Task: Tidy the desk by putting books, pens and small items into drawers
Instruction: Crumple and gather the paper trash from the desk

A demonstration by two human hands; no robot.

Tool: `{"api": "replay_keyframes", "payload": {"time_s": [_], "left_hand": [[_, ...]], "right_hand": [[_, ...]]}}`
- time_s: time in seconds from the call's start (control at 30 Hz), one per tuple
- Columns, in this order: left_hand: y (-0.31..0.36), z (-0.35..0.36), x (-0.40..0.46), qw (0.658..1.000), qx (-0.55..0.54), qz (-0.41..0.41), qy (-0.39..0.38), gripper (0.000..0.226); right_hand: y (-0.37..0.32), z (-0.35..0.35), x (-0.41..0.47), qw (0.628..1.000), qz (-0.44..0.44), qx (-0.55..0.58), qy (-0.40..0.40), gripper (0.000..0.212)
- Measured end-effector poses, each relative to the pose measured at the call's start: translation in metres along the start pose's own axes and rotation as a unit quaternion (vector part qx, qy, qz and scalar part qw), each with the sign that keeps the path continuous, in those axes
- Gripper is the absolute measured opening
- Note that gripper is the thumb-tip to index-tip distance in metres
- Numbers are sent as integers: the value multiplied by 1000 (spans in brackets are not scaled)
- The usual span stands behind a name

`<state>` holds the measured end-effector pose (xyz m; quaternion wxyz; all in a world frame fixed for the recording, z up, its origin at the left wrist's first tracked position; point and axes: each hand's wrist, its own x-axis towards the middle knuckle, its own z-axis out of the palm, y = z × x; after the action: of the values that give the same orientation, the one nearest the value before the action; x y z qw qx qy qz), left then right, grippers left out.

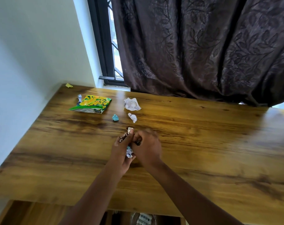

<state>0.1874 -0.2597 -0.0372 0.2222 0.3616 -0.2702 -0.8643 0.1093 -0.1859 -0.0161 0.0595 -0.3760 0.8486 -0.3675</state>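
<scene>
**Both hands bunched over scraps at mid-desk**

Curtain (203,46): dark brown, leaf pattern, hangs over the far right of the desk, covers most of the window (105,46). Dark window frame and a strip of daylight show at its left edge. Pale wall (32,46) on the left.

Desk (203,151): wood grain top, fills the lower frame, glare patch on the right side. Below the near edge an open compartment or drawer (143,218) shows some contents, too dim and cropped to identify.

Left hand (121,153): fingers curled around crumpled scraps, a brown shiny wrapper (126,135) sticking out the top past the fingertips, a pale blue-white paper wad (129,151) showing at the palm side. Held just above the desk, centre.

Right hand (147,146): pressed up against the left, fingers curled and pinching a small dark piece (138,142). Motion blur there, so what it is I can't say.

Loose on the desk, all beyond the hands:
- Green and yellow snack bag (93,103), flat, torn open, far left.
- Large crumpled white paper (132,103), right of the bag, well apart from it.
- Small crumpled white paper (132,117), just nearer than the large one.
- Small teal paper ball (115,117), left of the small white one, near it.
- Yellow scrap (69,85), at the far left corner by the wall.
</scene>
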Motion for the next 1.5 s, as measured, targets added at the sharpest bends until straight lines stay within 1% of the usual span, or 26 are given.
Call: {"api": "replay_keyframes", "payload": {"time_s": [0.03,0.13,0.2,0.23,0.3,0.37,0.5,0.57,0.63,0.7,0.83,0.9,0.97,1.03,1.1,1.17,1.27,1.33,1.4,1.43,1.5], "left_hand": [[1,-2,0,1000,-3,6,17,67],[9,-10,1,998,-13,16,60,50],[16,-17,3,996,-21,27,87,40],[20,-22,5,994,-29,30,104,33],[26,-30,7,990,-38,32,128,24],[32,-37,10,989,-38,34,137,24],[41,-46,14,989,-28,45,141,28],[46,-50,18,989,-21,47,139,27],[49,-53,22,990,-13,46,135,28],[51,-55,25,990,-13,45,134,31],[56,-58,29,990,-21,42,131,37],[58,-56,30,991,-23,37,129,37],[58,-54,30,991,-26,34,123,34],[60,-52,29,992,-29,32,121,34],[62,-53,29,991,-37,32,128,35],[63,-54,30,989,-53,34,137,36],[66,-53,32,985,-64,38,153,31],[67,-50,32,986,-66,40,150,25],[67,-48,31,986,-64,42,148,21],[67,-49,31,986,-60,42,146,22],[65,-51,32,988,-52,42,139,35]], "right_hand": [[-1,2,1,1000,-3,11,-2,12],[-8,8,7,997,-15,65,-43,15],[-10,10,16,995,-21,94,-40,21],[-10,13,23,995,-22,90,-32,25],[-5,20,42,999,-30,34,-25,34],[1,30,63,997,-40,-42,-45,42],[4,44,97,977,-13,-161,-137,52],[2,50,109,965,-15,-209,-156,58],[1,56,119,955,-36,-249,-154,62],[2,61,127,948,-61,-275,-150,60],[6,66,131,942,-110,-288,-129,40],[12,68,130,948,-113,-274,-114,31],[16,68,129,964,-90,-227,-104,20],[14,67,125,986,-52,-133,-84,13],[5,65,118,997,-33,-41,-64,10],[-11,59,107,997,-21,45,-58,10],[-36,53,86,987,-23,141,-78,10],[-46,53,71,982,-42,163,-88,11],[-51,56,60,982,-66,153,-85,13],[-52,58,56,983,-68,147,-82,14],[-54,61,52,985,-58,144,-73,13]]}}
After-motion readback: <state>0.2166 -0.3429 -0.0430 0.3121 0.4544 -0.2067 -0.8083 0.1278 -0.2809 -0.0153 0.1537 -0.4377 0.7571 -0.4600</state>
